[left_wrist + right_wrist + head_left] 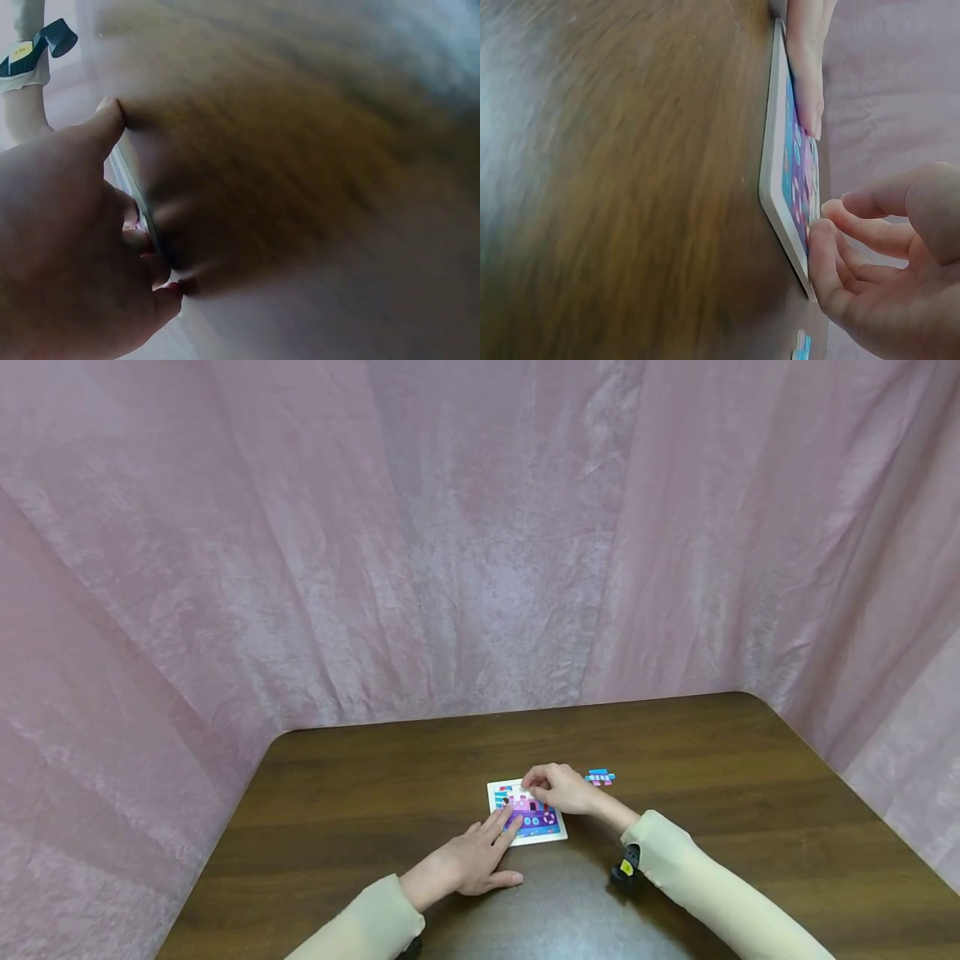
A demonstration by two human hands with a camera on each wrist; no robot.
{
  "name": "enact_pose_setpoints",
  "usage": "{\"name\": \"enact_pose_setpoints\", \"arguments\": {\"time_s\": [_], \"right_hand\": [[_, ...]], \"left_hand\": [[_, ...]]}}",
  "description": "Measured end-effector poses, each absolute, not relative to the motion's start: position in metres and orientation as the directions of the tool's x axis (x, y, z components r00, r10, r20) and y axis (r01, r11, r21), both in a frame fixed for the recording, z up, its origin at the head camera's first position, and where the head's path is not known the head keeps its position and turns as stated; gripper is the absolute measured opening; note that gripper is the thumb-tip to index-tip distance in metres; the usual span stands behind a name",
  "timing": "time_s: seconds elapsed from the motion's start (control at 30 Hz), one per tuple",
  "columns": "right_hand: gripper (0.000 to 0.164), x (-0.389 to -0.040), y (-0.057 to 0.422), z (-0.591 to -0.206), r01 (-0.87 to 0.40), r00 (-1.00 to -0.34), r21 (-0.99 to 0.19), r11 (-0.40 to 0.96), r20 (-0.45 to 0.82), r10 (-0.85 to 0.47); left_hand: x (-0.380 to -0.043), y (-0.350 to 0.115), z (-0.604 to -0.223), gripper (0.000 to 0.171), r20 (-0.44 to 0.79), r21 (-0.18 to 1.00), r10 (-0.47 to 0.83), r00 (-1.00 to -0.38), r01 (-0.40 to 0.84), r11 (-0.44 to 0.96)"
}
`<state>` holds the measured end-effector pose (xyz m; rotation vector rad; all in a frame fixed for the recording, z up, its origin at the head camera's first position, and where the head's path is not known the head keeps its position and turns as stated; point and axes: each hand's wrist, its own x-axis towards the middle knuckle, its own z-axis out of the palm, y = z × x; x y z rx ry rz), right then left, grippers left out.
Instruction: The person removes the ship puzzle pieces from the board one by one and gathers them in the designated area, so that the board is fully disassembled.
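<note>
A small jigsaw puzzle in a white frame lies on the table, its purple, pink and blue picture resembling a ship. Near its upper part a white patch shows beside my fingers. My left hand rests with outstretched fingers on the puzzle's lower left, thumb on the table. Over the upper right edge, my right hand bends its fingers down to the puzzle. In the right wrist view its fingertips meet near the frame's edge; whether a piece is between them is hidden.
Several blue and pink puzzle pieces lie together on the brown wooden table, right of the puzzle. A pink curtain hangs behind the table and at both sides. A black wrist camera is strapped under the right sleeve.
</note>
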<state>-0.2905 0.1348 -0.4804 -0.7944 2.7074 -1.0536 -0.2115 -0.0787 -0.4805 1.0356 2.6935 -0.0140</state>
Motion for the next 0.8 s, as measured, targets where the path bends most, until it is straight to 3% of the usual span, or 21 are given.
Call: {"name": "enact_pose_setpoints", "arguments": {"time_s": [0.63, 0.8], "right_hand": [[0.023, -0.295, 0.119, -0.487, -0.438, -0.843, -0.659, 0.611, 0.066, -0.533], [0.022, -0.295, 0.117, -0.487, -0.43, -0.851, -0.652, 0.625, 0.061, -0.522]], "left_hand": [[-0.216, -0.082, -0.494, 0.079, -0.226, 0.094, 0.664, -0.713, 0.663, 0.743], [-0.212, -0.08, -0.482, 0.079, -0.253, 0.074, 0.652, -0.715, 0.658, 0.75]]}}
